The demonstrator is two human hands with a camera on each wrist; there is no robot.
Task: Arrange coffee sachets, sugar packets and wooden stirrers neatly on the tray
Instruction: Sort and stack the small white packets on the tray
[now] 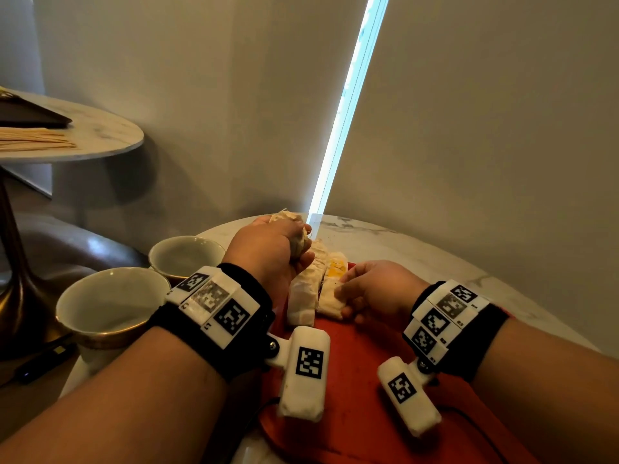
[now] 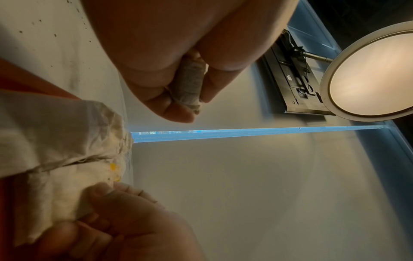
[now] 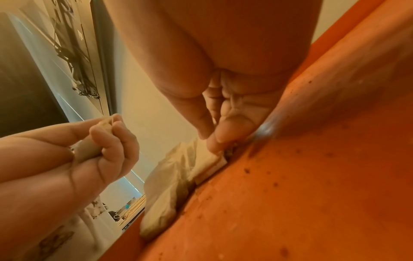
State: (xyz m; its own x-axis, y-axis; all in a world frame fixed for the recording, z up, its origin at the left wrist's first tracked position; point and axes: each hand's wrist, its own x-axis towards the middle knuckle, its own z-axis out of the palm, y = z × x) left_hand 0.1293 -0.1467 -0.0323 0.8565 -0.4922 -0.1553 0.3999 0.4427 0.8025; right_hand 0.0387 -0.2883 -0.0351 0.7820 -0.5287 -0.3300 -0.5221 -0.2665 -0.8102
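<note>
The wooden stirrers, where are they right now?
In the head view the wooden stirrers lie at far left on the second marble table, beside a dark folder, away from the red tray.

The walls are plain and pale, a soft beige. A thin strip of bright blue-white light runs up between two window blinds. The table is round, with a white marble top and grey veins. A second round marble table stands off to the left on a gold-coloured leg. A round lamp glows warm on the ceiling.
</note>
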